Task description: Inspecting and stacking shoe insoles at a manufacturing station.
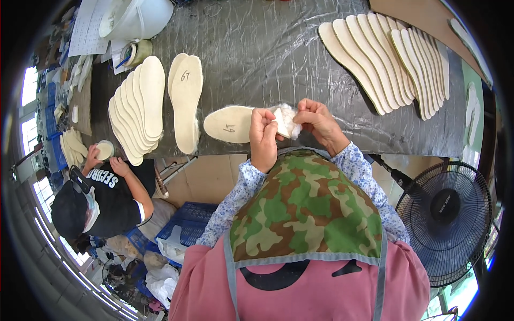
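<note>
The dark, plastic-covered table (257,59) carries cream insoles (230,123), some fanned, and a white bucket (147,18).

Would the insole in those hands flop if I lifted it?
Probably a bit: the insole looks bent up at one end between the left hand and right hand. It's likely light, being thin; the white fluff might squash.

The handled insole (229,124) looks felt-like — fluffy at one end; the plastic table cover (257,59) shines, wrinkled. The camouflage apron (310,214) looks matt.
</note>
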Motion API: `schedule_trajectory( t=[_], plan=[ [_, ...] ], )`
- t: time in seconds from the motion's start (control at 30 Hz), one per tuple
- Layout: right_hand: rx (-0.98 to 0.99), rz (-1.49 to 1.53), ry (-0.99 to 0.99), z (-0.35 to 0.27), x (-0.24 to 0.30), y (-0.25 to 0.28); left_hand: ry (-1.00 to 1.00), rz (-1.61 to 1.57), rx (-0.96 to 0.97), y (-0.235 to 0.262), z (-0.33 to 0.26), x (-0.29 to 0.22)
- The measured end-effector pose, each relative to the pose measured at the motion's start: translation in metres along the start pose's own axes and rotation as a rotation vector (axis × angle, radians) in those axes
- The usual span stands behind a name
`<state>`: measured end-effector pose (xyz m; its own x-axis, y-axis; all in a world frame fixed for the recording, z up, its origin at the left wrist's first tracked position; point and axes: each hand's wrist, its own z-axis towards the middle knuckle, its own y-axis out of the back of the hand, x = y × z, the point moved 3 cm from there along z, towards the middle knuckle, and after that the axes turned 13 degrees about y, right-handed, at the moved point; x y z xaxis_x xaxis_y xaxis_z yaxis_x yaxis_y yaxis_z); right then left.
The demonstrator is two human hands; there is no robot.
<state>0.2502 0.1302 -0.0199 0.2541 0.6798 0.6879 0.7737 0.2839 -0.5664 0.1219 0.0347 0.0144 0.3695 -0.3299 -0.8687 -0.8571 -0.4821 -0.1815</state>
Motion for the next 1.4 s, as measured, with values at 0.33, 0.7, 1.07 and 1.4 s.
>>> schedule_trajectory(
  t=[0.33, 0.7, 1.07, 1.4],
  plan=[
    [0.110, -0.786, 0.234, -0.034, 0.019, -0.016, -0.076, 0.194, -0.028, -0.004, -0.002, 0.001],
    [0.161, -0.577, 0.227, -0.031, 0.006, -0.015, -0.068, 0.467, 0.118, -0.008, -0.009, -0.017],
    [0.065, -0.100, 0.123, -0.023, -0.002, 0.008, 0.165, -0.370, -0.060, 0.016, -0.014, -0.012],
    [-0.198, -0.257, 0.239, -0.032, -0.001, 0.076, 0.085, -0.763, -0.420, 0.100, -0.051, 0.006]
  ],
)
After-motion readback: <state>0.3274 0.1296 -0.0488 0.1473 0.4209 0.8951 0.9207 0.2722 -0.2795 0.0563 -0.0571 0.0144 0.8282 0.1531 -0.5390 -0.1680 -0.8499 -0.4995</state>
